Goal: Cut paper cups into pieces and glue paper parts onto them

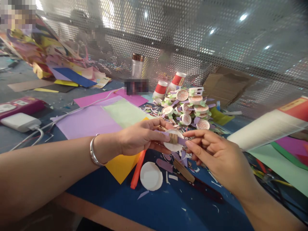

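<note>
My left hand point(146, 136), with a silver bangle at the wrist, holds a white paper disc point(173, 148), fingers behind and thumb in front. A small brown cardboard piece point(173, 139) lies across the disc's middle. From under it a purple paper strip point(181, 141) sticks out to the right, and my right hand point(209, 150) pinches that end between thumb and fingers. Below the hands a white round disc point(151, 175) rests on the blue table beside an orange-red marker point(139, 168). Behind them is a pile of small decorated discs point(186, 107) with purple and green tabs.
Purple paper point(89, 118), pale green paper point(124, 110) and yellow-orange paper point(121, 166) lie at left. A white charger point(21, 122) trails a cable. Red-and-white paper cups point(160, 89), a lidded bottle point(137, 65) and cardboard point(225, 85) stand behind. A long white roll point(262, 128) juts in at right.
</note>
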A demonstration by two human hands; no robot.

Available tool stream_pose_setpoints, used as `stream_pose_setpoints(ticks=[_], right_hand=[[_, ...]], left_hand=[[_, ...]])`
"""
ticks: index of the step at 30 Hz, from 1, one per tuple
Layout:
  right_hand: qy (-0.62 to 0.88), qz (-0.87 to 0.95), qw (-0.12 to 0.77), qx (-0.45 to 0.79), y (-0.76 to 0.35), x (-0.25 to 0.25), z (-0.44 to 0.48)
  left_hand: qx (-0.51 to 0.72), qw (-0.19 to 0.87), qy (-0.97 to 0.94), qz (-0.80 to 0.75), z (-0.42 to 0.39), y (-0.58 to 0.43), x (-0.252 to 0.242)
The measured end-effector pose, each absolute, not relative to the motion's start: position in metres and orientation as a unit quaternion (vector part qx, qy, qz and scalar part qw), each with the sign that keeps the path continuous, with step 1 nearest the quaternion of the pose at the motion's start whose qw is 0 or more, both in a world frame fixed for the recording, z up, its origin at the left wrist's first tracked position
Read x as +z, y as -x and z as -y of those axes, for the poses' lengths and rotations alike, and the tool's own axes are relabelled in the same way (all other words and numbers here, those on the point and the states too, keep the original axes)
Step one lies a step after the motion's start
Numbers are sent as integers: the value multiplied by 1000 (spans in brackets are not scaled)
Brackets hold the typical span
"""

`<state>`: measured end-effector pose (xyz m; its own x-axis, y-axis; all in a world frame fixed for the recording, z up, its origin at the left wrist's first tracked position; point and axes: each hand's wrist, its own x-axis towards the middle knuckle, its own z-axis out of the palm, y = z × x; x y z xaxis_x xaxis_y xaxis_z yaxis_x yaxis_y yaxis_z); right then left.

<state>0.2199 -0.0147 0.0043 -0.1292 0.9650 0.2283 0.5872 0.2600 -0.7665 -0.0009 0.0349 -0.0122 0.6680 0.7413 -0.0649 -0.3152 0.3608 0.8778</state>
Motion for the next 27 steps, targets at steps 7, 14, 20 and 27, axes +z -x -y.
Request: stream_pose_setpoints(ticks=[7,14,20,27], right_hand=[[546,719,351,249,-221,5,13],[532,755,380,58,-225,3,19],[348,893,276,71,-201,0,40],[294,929,115,193,-188,-10,47]], left_hand=[[320,795,-461,-228,-38,3,-14],[366,766,-455,-269,-42,1,-13],[435,704,-448,-338,-44,-2,-11],[437,695,-467,-330,-43,-1,-13]])
